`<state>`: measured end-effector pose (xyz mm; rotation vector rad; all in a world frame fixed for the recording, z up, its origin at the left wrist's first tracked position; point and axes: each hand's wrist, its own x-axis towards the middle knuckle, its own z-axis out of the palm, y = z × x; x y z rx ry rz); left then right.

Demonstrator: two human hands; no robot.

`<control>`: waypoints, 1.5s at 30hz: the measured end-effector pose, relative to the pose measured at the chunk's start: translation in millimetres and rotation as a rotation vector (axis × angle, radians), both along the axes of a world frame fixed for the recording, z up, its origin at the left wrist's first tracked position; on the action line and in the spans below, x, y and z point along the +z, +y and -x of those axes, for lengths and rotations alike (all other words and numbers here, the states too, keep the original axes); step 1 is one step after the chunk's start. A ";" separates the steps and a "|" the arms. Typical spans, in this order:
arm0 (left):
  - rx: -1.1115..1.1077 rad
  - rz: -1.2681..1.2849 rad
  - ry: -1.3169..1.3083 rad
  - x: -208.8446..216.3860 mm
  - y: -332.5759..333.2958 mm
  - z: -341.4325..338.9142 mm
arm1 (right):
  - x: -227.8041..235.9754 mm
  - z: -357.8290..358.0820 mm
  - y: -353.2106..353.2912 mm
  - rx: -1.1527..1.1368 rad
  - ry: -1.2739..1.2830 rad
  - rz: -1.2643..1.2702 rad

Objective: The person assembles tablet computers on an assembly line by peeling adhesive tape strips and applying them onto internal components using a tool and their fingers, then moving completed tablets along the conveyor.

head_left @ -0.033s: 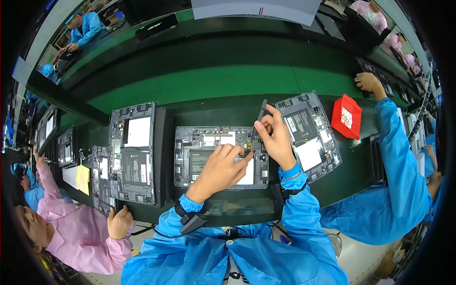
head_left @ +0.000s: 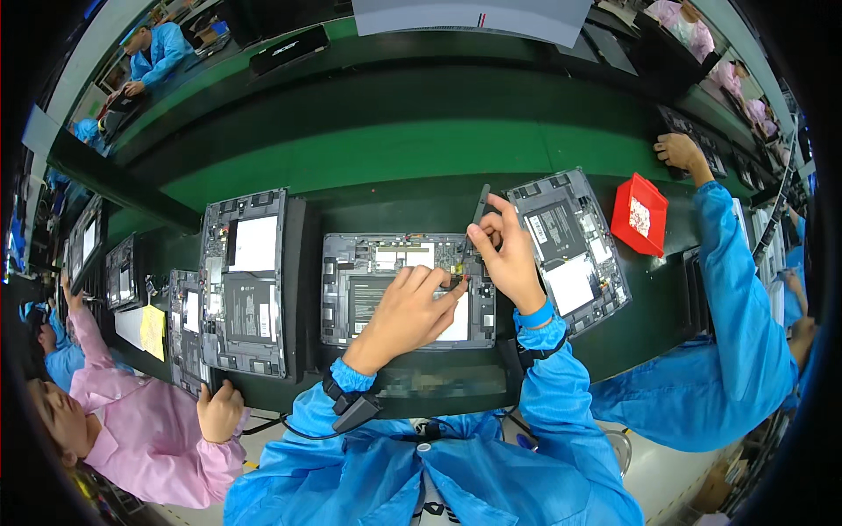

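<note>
An opened laptop base (head_left: pixel 337 296) lies before me, its battery (head_left: pixel 367 302) and circuit board exposed. My left hand (head_left: pixel 405 317) reaches over it from the lower side, fingers drawn together at the board's right part. A tiny dark piece shows at those fingertips, too small to name. In my right hand (head_left: pixel 507 259) a slim dark stick-like tool (head_left: pixel 481 203) is pinched upright; its lower end points down at the same part of the board. Which kind of tool it is cannot be told. Another opened laptop base (head_left: pixel 554 232) sits tilted just right of this hand.
More opened laptop bases (head_left: pixel 215 289) stand at the left, beside a person in a pink sleeve (head_left: pixel 167 416). A red tray (head_left: pixel 623 223) with small white bits lies at the right, near a co-worker's blue sleeve (head_left: pixel 737 280). A monitor (head_left: pixel 474 19) stands at the back.
My right hand and the dark tool have shifted very slightly to the left. My left hand stays at the same place on the board.
</note>
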<state>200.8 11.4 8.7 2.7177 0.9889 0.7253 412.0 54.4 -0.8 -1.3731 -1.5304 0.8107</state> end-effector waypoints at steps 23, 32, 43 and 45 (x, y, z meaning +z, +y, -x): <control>0.562 0.248 -0.149 12.4 -110.1 117.5 | 38.8 37.4 -135.8 -0.183 -0.362 0.289; 0.355 0.261 -0.433 18.4 -136.1 175.2 | 64.4 95.2 -125.6 -0.465 0.384 0.283; 0.264 -0.287 -0.442 9.8 -235.3 298.3 | 28.9 39.6 189.3 -0.345 -0.151 -0.001; 0.474 -0.298 -0.504 -1.4 -265.0 312.9 | 52.9 100.3 189.5 -0.488 -0.414 -0.145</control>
